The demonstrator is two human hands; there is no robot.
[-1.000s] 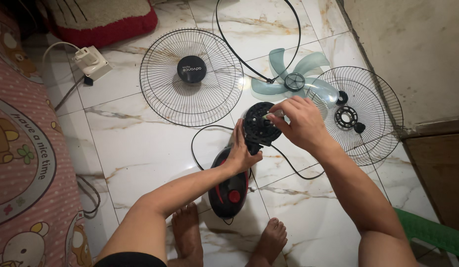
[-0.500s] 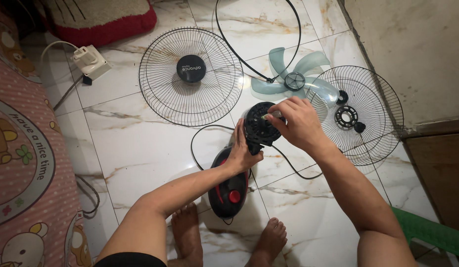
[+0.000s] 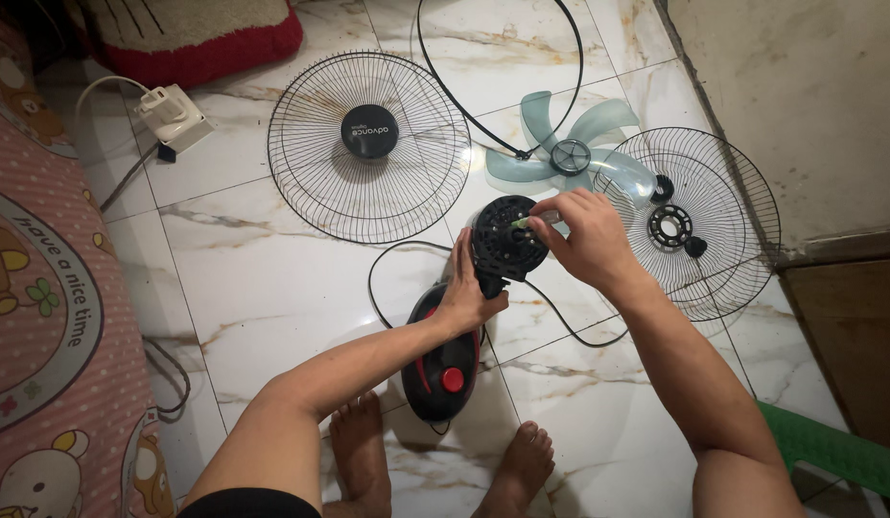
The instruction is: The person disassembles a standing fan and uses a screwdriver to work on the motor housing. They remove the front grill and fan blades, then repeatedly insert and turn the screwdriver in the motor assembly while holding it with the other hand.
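Your left hand (image 3: 467, 293) was closed around the neck of the fan body (image 3: 464, 317), steadying it on the floor (image 3: 263, 278) so the round motor housing (image 3: 507, 240) faced up at you. Your right hand (image 3: 584, 235) pinched a small green-tipped part (image 3: 520, 223) against the housing's face, the grip nearly shut on it. The front grille (image 3: 368, 144), blade (image 3: 570, 153) and rear grille (image 3: 694, 221) lay apart beyond, off the body and out of the way.

A home floor: marble-look tiles (image 3: 263, 288), cartoon-print mat (image 3: 42, 317), red-edged cushion (image 3: 196, 34).
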